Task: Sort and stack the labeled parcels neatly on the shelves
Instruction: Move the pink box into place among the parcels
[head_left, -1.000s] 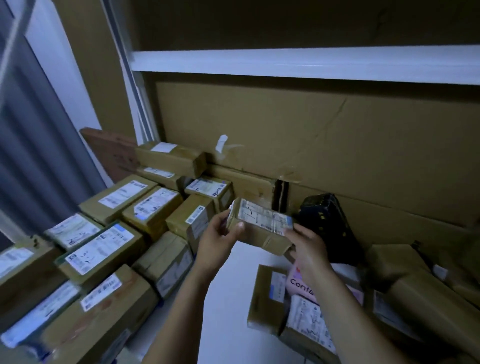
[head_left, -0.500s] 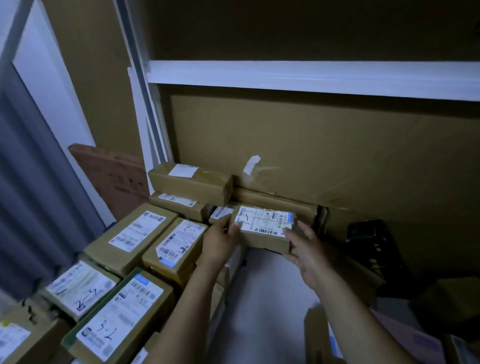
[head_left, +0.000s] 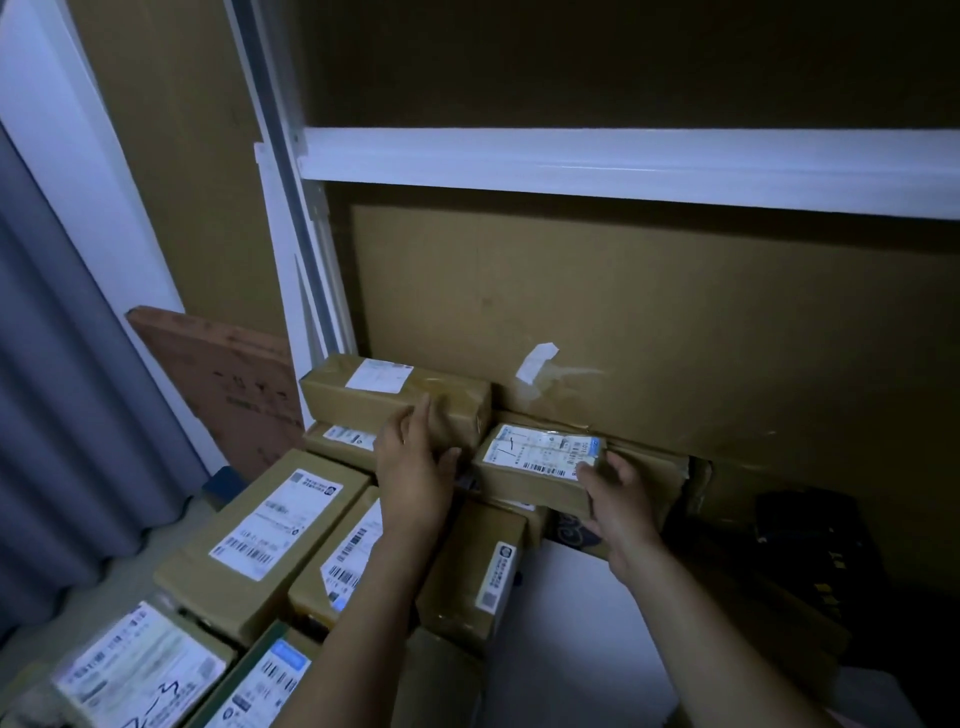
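Sorting seems midway: right grip (head_left: 618, 506) clasps 1 small parcel (head_left: 530, 470) not yet seated, left grip (head_left: 410, 475) flat-fingered by stacked boxes (head_left: 363, 402).

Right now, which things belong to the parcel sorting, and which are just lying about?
In the job: small parcel gripped by right hand; long parcel at left hand; labeled boxes stacked left.
Lying about: brown board, black object, grey curtain.
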